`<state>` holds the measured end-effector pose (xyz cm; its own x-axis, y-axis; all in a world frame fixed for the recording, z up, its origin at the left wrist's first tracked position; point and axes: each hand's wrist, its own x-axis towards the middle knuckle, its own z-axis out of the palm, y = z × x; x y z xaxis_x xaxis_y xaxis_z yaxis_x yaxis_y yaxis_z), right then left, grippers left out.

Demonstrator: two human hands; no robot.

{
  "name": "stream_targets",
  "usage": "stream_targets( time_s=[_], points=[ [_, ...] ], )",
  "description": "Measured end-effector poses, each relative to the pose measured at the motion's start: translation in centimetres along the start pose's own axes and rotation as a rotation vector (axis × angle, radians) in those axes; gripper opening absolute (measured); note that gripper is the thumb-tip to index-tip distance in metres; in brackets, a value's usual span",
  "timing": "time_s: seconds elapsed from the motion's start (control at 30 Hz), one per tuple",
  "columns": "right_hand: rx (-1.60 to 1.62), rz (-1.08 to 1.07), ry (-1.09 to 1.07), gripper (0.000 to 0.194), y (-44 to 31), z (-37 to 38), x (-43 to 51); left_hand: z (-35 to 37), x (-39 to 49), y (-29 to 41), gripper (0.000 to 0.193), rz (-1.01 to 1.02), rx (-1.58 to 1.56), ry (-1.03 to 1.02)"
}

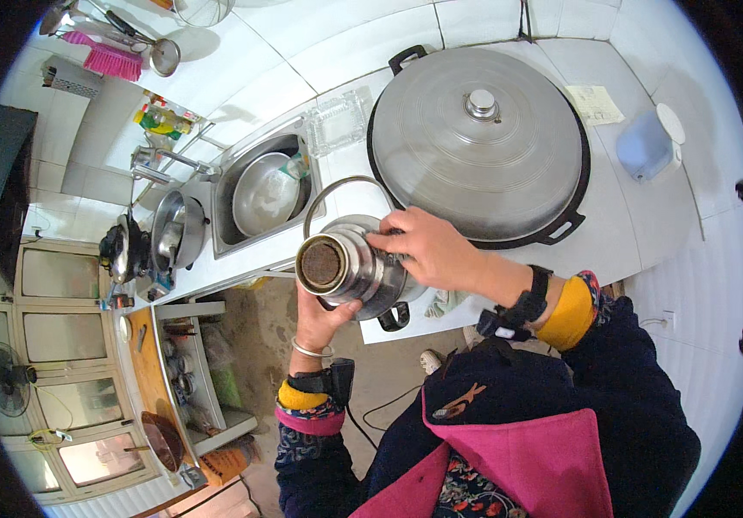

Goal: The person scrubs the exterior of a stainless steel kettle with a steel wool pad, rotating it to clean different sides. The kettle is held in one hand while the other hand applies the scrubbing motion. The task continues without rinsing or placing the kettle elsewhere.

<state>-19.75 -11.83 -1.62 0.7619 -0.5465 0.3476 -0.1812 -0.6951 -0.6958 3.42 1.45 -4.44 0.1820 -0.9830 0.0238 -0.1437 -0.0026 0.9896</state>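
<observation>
A metal vacuum flask (381, 275) is held over the counter's front edge, with its mouth tilted towards me. A brown, cork-like stopper (321, 264) sits in the mouth. The flask's thin loop handle (344, 182) stands out on the far side, and a black side handle (394, 317) shows at the near side. My left hand (323, 317) grips the flask from below, near its neck. The fingers of my right hand (433, 249) are bent against the flask's upper side; whether they pinch anything small is hidden.
A large lidded wok (475, 149) stands behind my right hand. The sink (219, 213) holds a metal basin (267, 194). Farther left are a metal pot (177, 226) and a wooden worktop (151, 362). At right sits a blue container (646, 146). A cable (384, 411) lies on the floor.
</observation>
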Motion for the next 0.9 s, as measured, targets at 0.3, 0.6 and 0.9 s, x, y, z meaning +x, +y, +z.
stream_targets(
  time_s=[0.3,0.6,0.9],
  points=[
    [-0.096,-0.150,-0.203,0.031,2.9,2.0,9.7,-0.1,0.0,1.0,0.098,-0.036,0.017,-0.038],
    [-0.166,-0.072,-0.142,0.033,1.7,1.4,7.7,-0.5,0.4,0.3,0.101,-0.058,0.018,-0.057],
    [-0.265,0.067,0.245,0.042,-2.6,2.4,-1.2,0.0,1.1,-0.9,0.100,0.119,0.101,-0.014]
  ],
)
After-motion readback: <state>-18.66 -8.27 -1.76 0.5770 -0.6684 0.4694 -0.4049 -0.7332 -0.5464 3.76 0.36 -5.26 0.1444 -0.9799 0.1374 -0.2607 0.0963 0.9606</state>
